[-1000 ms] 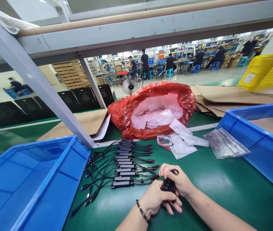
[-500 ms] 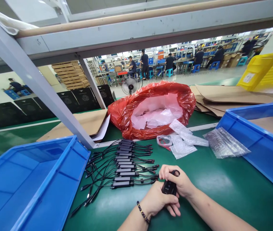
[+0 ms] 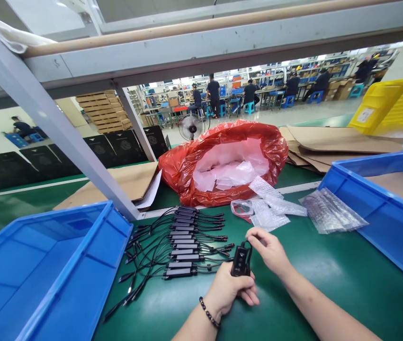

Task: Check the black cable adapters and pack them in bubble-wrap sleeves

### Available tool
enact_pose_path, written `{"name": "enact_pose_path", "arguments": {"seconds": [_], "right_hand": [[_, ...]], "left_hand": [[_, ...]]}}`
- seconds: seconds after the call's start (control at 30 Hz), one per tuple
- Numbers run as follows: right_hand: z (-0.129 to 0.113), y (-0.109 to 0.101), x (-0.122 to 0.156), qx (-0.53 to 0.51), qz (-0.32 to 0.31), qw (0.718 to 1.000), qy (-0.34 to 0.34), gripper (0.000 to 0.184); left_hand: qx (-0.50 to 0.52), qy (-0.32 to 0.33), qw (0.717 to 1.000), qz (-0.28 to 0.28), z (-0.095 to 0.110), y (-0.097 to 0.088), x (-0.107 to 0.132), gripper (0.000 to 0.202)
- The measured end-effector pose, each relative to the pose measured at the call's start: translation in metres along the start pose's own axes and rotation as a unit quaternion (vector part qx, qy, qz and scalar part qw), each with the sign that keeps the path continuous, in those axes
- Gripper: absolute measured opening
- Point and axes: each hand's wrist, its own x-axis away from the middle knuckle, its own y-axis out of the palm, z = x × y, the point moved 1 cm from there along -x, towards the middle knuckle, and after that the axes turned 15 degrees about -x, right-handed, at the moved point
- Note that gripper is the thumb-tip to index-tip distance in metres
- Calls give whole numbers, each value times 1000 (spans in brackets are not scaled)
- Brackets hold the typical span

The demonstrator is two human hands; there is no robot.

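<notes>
At far left, a blue bin [image 3: 91, 265] slants beside the green tabletop [image 3: 315, 279]. Next along, behind a grey post [image 3: 80, 137]: flat cardboard [image 3: 130, 177], white paper at its edge. Then a row of black cables with grey modules [image 3: 182, 252], laid close together, leads fanning both ways. Behind them, an open red bag [image 3: 173, 170] of whitish packing pieces.

Front of middle, just right of the row: my left hand [image 3: 230, 286], beaded bracelet at the wrist. Its grip is closed around a black controller [image 3: 240, 261], held upright-ish, buttoned face showing. My right hand [image 3: 270, 248] is next, fingertips curled together at the black cord [image 3: 250, 253] on the controller's top; from here I cannot tell whether that grip pinches it. Beyond, loose bubble wrap [image 3: 268, 218], then clear pouches [image 3: 332, 212] touching a second blue bin [image 3: 371, 215] at right.
</notes>
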Motion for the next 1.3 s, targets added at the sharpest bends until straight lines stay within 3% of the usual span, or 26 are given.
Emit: {"name": "enact_pose_path", "arguments": {"seconds": [0.07,0.13,0.23,0.33,0.47,0.57,0.63,0.73,0.83,0.97,1.13,1.3], "right_hand": [[5,-16,-7,166,69,982,-54,21],[11,-30,-13,308,108,941,-88,17],[25,-44,-19,466,134,873,-58,28],[38,-51,-21,544,133,828,-19,40],[47,-58,-24,563,133,815,18,37],[47,-66,-28,537,151,830,26,15],[45,-70,-30,476,177,861,-9,7],[38,-71,-31,315,239,917,-61,10],[30,-62,-28,149,262,951,-61,20],[18,-43,-21,16,217,975,-43,27],[6,-23,-12,-6,122,992,-21,26],[-1,-12,-6,-80,1,996,35,27]], "left_hand": [[16,9,999,29,1,-4,-2,19],[25,17,999,43,1,-6,-3,21],[31,24,998,46,-1,-7,-5,22],[28,26,998,44,-2,-7,-5,23],[16,22,999,38,-2,-6,-4,23],[11,20,999,35,-1,-7,-3,24],[12,21,999,40,-1,-7,-2,26],[17,36,997,62,1,-8,-1,27],[19,69,992,101,3,-9,-1,26],[22,110,981,160,5,-12,-2,29],[-15,143,966,215,4,-14,-4,31],[-26,122,970,207,3,-12,-6,30]]}}
